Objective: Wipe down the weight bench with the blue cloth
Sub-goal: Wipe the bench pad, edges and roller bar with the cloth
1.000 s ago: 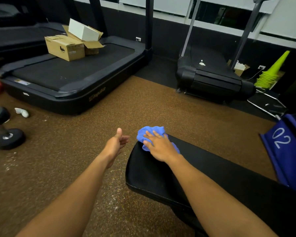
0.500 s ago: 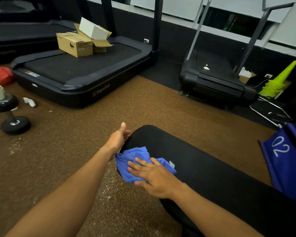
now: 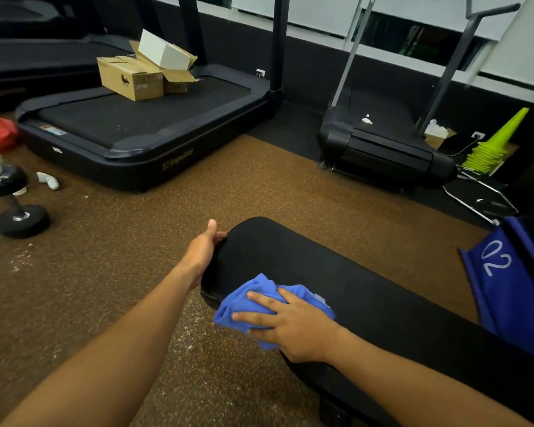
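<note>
The black padded weight bench runs from the centre toward the lower right. A crumpled blue cloth lies on the bench's near left edge. My right hand presses flat on the cloth with straight, spread fingers. My left hand rests against the bench's left end corner, thumb up, fingers touching the pad.
Brown speckled floor surrounds the bench. A black treadmill carrying cardboard boxes stands behind, a second treadmill at the back right. A dumbbell lies at left, stacked green cones at right, a blue "02" panel beside the bench.
My right hand has drawn the cloth back along the bench's left edge toward me. My left hand has come from mid-air to the bench's end corner.
</note>
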